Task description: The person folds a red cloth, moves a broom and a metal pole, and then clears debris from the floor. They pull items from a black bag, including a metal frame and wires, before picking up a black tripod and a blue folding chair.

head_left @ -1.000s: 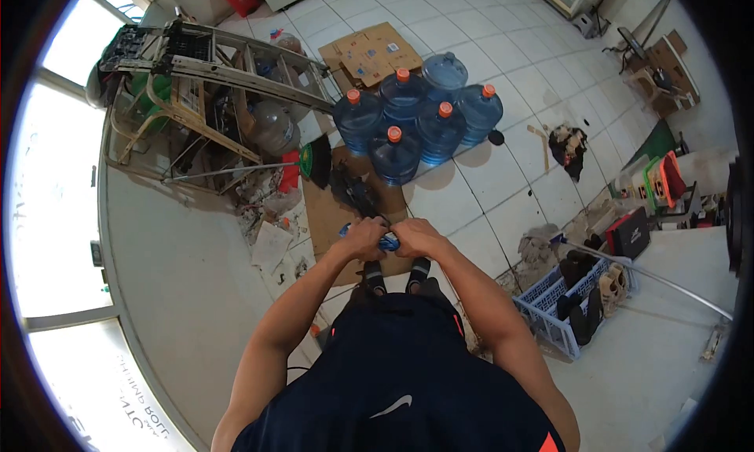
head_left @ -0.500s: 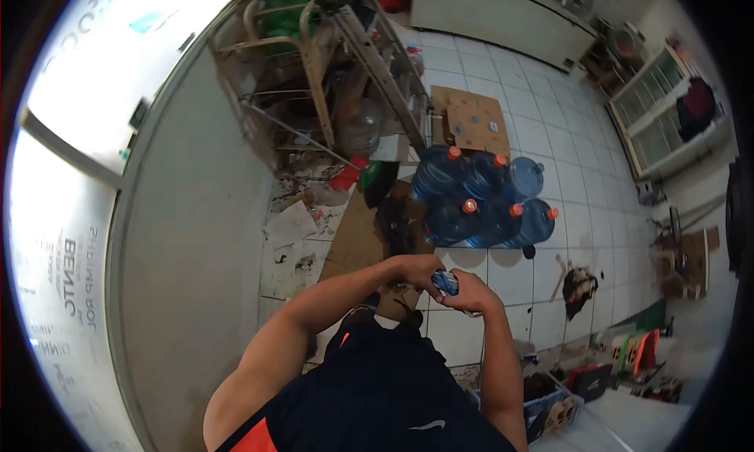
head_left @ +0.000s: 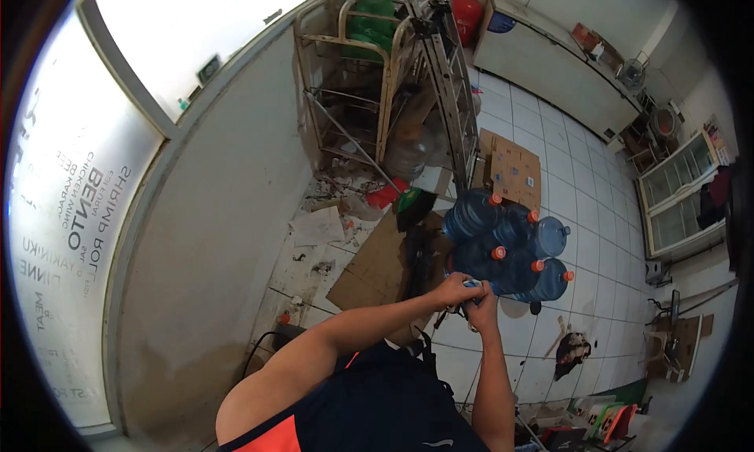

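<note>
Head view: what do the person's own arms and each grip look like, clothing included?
The left grip and right grip are bare hands, no gloves showing. The left arm and right arm show no sleeves. The dark top has an orange-red panel on its left and a pale curved mark.

Blue-and-white held item [head_left: 471, 284], blue jugs [head_left: 550, 238], orange caps [head_left: 499, 252], brown cardboard [head_left: 516, 169], white tiles [head_left: 573, 177], green-and-black broom [head_left: 416, 209]

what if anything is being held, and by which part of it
The left hand and right hand together hold a small blue-and-white item; it's mostly hidden, so the gripped part cannot be told.
</note>
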`<action>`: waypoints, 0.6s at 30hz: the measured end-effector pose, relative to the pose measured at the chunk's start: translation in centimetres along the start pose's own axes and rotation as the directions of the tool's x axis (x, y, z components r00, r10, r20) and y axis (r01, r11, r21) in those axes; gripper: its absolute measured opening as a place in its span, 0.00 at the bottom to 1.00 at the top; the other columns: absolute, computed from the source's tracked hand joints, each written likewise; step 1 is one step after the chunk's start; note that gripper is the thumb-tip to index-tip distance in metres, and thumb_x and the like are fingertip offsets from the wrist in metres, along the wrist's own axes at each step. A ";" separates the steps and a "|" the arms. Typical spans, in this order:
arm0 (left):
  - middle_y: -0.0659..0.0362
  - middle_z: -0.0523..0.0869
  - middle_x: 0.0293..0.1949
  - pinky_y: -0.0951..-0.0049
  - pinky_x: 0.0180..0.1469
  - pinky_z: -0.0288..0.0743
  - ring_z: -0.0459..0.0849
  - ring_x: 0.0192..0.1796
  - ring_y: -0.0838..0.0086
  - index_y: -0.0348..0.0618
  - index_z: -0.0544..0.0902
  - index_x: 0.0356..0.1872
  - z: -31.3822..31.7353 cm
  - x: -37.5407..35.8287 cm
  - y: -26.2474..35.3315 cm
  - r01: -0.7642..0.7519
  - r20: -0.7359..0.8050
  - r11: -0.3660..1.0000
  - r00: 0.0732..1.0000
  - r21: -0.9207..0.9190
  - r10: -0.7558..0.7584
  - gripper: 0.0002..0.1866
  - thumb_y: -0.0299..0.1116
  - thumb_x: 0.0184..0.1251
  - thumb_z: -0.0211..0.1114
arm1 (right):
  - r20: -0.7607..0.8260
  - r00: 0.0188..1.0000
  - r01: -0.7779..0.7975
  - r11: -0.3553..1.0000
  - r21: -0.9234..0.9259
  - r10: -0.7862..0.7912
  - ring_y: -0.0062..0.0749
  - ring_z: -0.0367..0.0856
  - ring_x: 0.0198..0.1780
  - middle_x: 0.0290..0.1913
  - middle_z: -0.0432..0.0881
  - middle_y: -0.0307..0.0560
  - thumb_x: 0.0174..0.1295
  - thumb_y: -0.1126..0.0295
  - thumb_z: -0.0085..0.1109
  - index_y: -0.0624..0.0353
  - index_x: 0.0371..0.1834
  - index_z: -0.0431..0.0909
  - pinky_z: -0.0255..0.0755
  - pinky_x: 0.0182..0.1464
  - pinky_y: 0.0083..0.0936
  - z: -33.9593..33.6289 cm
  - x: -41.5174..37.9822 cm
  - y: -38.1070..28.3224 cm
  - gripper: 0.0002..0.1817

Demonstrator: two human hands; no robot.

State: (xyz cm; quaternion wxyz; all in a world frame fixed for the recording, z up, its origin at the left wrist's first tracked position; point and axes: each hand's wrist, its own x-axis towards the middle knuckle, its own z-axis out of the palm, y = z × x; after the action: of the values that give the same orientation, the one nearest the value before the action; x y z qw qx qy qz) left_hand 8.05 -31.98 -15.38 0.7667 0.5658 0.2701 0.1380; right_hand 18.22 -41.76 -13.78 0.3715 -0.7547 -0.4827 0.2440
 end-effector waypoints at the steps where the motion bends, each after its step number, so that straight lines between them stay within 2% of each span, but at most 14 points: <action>1: 0.55 0.82 0.25 0.73 0.32 0.73 0.79 0.28 0.75 0.31 0.82 0.29 0.1 -0.1 0.0 -0.045 -0.031 0.999 0.998 0.029 0.046 0.26 0.51 0.47 0.68 | -0.020 1.000 0.013 1.000 -0.028 -0.013 0.42 0.80 0.36 0.31 0.77 0.54 0.46 0.74 0.59 0.63 0.36 0.68 0.70 0.38 0.30 0.1 -0.1 -0.4 0.14; 2: 0.50 0.82 0.22 0.69 0.32 0.75 0.81 0.27 0.69 0.29 0.81 0.27 0.2 -0.2 -0.1 -0.076 -0.069 0.985 0.994 0.153 0.087 0.27 0.52 0.48 0.64 | -0.042 0.999 0.022 0.998 -0.056 -0.025 0.43 0.80 0.36 0.31 0.77 0.55 0.47 0.73 0.59 0.63 0.36 0.69 0.70 0.38 0.30 0.2 -0.3 -0.9 0.13; 3: 0.49 0.81 0.21 0.67 0.32 0.74 0.82 0.26 0.67 0.29 0.81 0.27 0.2 -0.4 0.0 -0.102 -0.084 0.974 0.989 0.202 0.122 0.27 0.52 0.48 0.64 | -0.065 0.997 0.029 0.996 -0.083 -0.034 0.44 0.80 0.36 0.30 0.77 0.55 0.47 0.73 0.59 0.62 0.35 0.69 0.70 0.38 0.31 0.3 -0.5 -1.2 0.13; 6: 0.47 0.81 0.19 0.63 0.31 0.74 0.83 0.25 0.61 0.29 0.81 0.27 0.4 -0.9 -0.1 -0.173 -0.105 0.924 0.970 0.342 0.221 0.27 0.51 0.49 0.62 | -0.080 0.996 0.038 0.999 0.007 -0.038 0.59 0.79 0.40 0.33 0.79 0.60 0.46 0.73 0.60 0.62 0.41 0.71 0.72 0.40 0.38 0.9 -1.7 -0.6 0.17; 8: 0.46 0.81 0.19 0.60 0.31 0.75 0.83 0.25 0.58 0.29 0.81 0.26 0.8 -1.1 -1.2 -0.233 -0.030 0.879 0.963 0.417 0.269 0.26 0.51 0.49 0.61 | -0.101 0.992 0.080 0.997 -0.003 -0.080 0.57 0.79 0.39 0.32 0.79 0.60 0.47 0.72 0.61 0.63 0.39 0.70 0.72 0.40 0.37 1.1 -2.9 -1.2 0.16; 10: 0.48 0.81 0.18 0.63 0.30 0.75 0.82 0.22 0.64 0.30 0.81 0.26 0.8 -1.1 -2.7 -0.277 0.054 0.824 0.956 0.494 0.289 0.24 0.48 0.50 0.61 | -0.127 0.991 0.039 0.999 -0.027 -0.042 0.57 0.79 0.39 0.32 0.79 0.60 0.47 0.73 0.62 0.64 0.39 0.70 0.72 0.41 0.38 0.7 -4.1 -1.4 0.17; 11: 0.51 0.80 0.17 0.65 0.27 0.74 0.81 0.21 0.71 0.30 0.81 0.25 1.2 -2.2 -1.0 -0.211 0.105 0.899 0.977 0.383 0.185 0.21 0.46 0.52 0.61 | -0.126 0.992 -0.014 0.999 -0.031 0.010 0.59 0.78 0.41 0.33 0.79 0.61 0.46 0.73 0.63 0.65 0.40 0.70 0.72 0.41 0.39 0.5 -4.8 -1.1 0.18; 12: 0.53 0.80 0.17 0.68 0.25 0.73 0.79 0.20 0.75 0.30 0.81 0.26 1.6 -2.5 -1.3 -0.223 0.124 0.901 0.974 0.372 0.190 0.20 0.43 0.54 0.61 | -0.105 0.993 -0.059 0.996 -0.072 0.051 0.59 0.78 0.41 0.33 0.79 0.61 0.45 0.74 0.63 0.65 0.41 0.70 0.72 0.41 0.39 0.4 -5.4 -0.5 0.19; 14: 0.53 0.80 0.17 0.68 0.27 0.73 0.79 0.21 0.76 0.31 0.81 0.26 2.3 -2.1 -1.1 -0.245 0.232 0.899 0.958 0.362 0.168 0.20 0.44 0.57 0.60 | -0.068 0.988 -0.144 0.982 -0.119 0.137 0.59 0.77 0.41 0.33 0.79 0.60 0.44 0.74 0.63 0.63 0.41 0.69 0.72 0.39 0.41 -0.5 -6.4 0.1 0.20; 16: 0.53 0.81 0.19 0.68 0.29 0.74 0.81 0.23 0.73 0.32 0.82 0.29 3.1 -1.7 -1.3 -0.245 0.339 0.860 0.936 0.448 0.090 0.21 0.46 0.57 0.62 | -0.060 0.982 -0.187 0.973 -0.137 0.180 0.59 0.77 0.41 0.33 0.79 0.60 0.44 0.73 0.64 0.62 0.42 0.69 0.71 0.40 0.43 -1.8 -8.2 0.2 0.21; 18: 0.52 0.82 0.21 0.67 0.31 0.74 0.83 0.25 0.67 0.33 0.82 0.31 4.5 -1.9 0.3 -0.309 0.498 0.773 0.867 0.553 -0.009 0.22 0.48 0.56 0.64 | -0.062 0.981 -0.194 0.970 -0.149 0.186 0.57 0.78 0.41 0.34 0.80 0.60 0.44 0.72 0.65 0.61 0.43 0.67 0.71 0.41 0.45 -2.8 -9.9 0.7 0.22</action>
State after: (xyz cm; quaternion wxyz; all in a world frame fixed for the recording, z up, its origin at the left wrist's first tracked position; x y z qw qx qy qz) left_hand 9.07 -36.42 -13.65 0.5671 0.8208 0.0569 -0.0375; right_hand 16.56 -51.82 -12.58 0.2982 -0.8295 -0.4166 0.2222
